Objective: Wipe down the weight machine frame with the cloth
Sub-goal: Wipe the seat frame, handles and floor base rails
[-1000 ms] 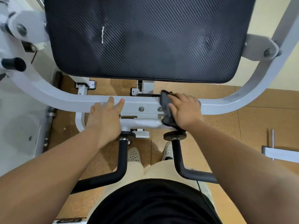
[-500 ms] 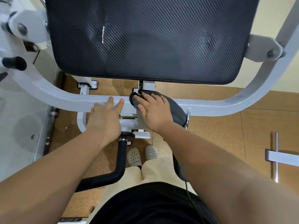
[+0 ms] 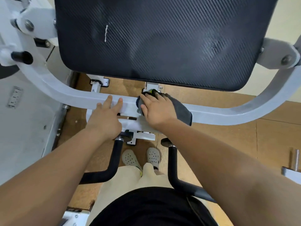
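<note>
Head view: my right hand (image 3: 156, 110), fingers flat, presses the grey cloth (image 3: 181, 109) onto the white frame crossbar (image 3: 228, 114); my left hand (image 3: 105, 121) rests straight-fingered alongside.

even indoor light, soft sheen on the pad (image 3: 159, 39); edges bow, perhaps slightly soft.

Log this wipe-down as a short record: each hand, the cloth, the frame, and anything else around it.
left hand: flat on the white crossbar, fingers straight, empty
right hand: fingers straight, pressing the cloth onto the crossbar's middle
cloth: dark grey, draped over the crossbar, trailing right of the hand
pad: black, beyond the crossbar
handles: two black, nearer the person, untouched
</note>
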